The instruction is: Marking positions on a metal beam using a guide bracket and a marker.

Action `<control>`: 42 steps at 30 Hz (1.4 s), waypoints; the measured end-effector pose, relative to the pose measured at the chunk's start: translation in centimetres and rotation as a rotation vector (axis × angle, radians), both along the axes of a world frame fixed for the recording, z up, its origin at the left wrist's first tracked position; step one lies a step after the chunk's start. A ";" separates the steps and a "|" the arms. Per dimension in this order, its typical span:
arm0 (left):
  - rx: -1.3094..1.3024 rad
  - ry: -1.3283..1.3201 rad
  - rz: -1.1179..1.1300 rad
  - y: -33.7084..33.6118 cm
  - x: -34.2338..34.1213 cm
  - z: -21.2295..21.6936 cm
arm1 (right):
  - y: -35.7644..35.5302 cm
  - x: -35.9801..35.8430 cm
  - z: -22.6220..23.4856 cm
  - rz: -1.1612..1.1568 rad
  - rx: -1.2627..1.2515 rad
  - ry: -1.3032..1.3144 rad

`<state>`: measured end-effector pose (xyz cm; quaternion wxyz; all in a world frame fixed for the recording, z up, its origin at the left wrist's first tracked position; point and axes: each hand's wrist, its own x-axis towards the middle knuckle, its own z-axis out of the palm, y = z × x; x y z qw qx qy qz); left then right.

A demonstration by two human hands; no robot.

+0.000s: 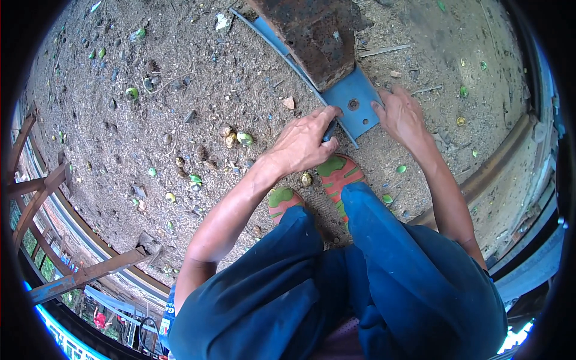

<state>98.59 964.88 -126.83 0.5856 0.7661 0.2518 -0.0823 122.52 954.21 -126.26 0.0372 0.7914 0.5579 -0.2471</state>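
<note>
L. hand point(309, 139) curled onto L. edge of blue bracket point(363, 99), upper ctr. of frame; R. hand point(401, 115) at R. edge, closure can't tell; rusty block point(315, 39) already over bracket; fastening not obs.; remaining wk. unclear.

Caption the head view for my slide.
Left hand and right hand on a blue metal channel partly covered by rusty metal.
</note>
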 end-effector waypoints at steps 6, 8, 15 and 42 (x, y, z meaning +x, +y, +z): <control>0.057 -0.037 0.008 -0.3 0.2 -0.2 | 0.6 0.1 0.8 0.008 -0.075 0.036; 0.054 -0.044 -0.001 -0.3 0.3 -0.3 | 0.7 0.1 1.0 -0.017 -0.128 0.059; -0.007 -0.033 -0.047 -1.2 0.8 0.2 | -1.4 0.4 1.0 -0.007 -0.064 0.020; 0.087 -0.067 0.001 -1.5 1.0 -0.6 | -1.4 0.1 1.2 -0.067 -0.126 0.029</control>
